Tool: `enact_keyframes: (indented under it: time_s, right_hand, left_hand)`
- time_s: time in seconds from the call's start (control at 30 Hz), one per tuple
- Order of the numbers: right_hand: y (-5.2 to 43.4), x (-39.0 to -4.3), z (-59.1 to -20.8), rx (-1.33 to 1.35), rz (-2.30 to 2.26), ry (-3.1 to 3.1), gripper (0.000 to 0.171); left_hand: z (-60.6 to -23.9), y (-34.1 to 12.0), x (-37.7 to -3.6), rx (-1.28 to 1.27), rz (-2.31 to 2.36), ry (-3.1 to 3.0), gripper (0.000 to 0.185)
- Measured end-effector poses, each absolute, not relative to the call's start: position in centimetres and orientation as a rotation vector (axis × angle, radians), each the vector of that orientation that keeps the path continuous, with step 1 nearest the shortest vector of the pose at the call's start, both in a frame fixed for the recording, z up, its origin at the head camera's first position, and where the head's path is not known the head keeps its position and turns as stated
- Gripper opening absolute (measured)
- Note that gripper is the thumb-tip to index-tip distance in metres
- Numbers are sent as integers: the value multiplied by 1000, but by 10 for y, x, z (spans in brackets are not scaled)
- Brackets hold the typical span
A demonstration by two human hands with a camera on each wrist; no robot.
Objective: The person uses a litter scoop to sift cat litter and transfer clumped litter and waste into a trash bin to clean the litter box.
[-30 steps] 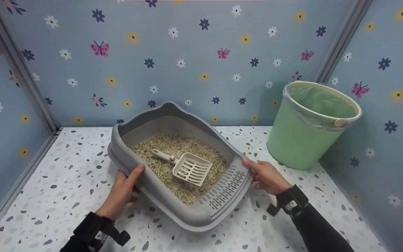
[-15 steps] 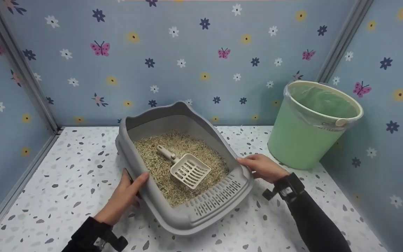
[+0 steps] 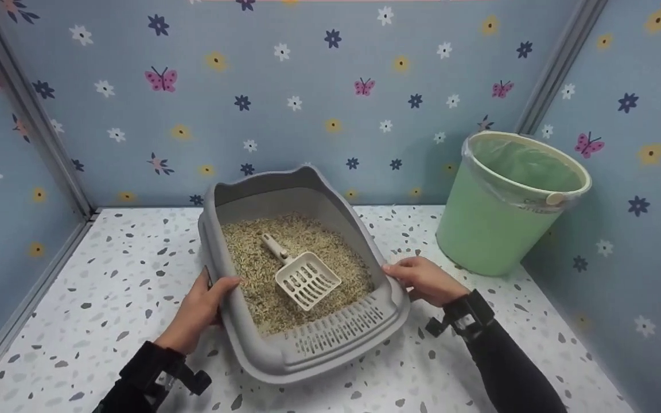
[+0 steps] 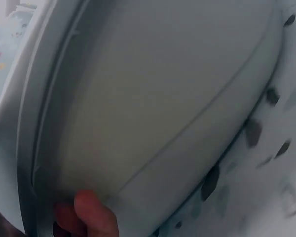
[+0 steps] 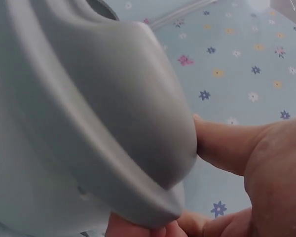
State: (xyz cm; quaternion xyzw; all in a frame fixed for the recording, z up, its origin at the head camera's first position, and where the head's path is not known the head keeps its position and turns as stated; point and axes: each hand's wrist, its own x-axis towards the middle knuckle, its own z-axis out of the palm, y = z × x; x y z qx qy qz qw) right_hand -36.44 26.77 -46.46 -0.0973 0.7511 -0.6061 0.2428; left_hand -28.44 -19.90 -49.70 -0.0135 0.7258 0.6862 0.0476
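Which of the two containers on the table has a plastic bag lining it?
The green bucket at the right back corner; a clear bag is folded over its rim. The grey litter tray, gripped by both hands, has no liner, just litter and a scoop.

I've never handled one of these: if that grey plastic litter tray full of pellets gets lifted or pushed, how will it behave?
The grey plastic litter tray probably stays stiff, since its moulded walls look thick. It is likely heavy for its size, as the beige litter pellets cover its floor. If tilted, the pellets and the cream slotted scoop would probably slide; the left hand and right hand grip opposite rims.
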Motion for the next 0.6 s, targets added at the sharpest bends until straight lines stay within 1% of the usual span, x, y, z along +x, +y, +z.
enact_keyframes:
  time_s: [0.27,0.43,0.6]
  right_hand:
    - [259,-328,-471,-199,-1711,2002,42]
    - [254,-309,-472,-169,-1739,2008,45]
    - [252,-303,-470,-176,-1710,2074,49]
  left_hand:
    - [-498,-220,-314,121,2045,2160,86]
    - [-497,-225,-326,187,2007,2149,82]
    - [-500,-224,-330,204,2036,2119,74]
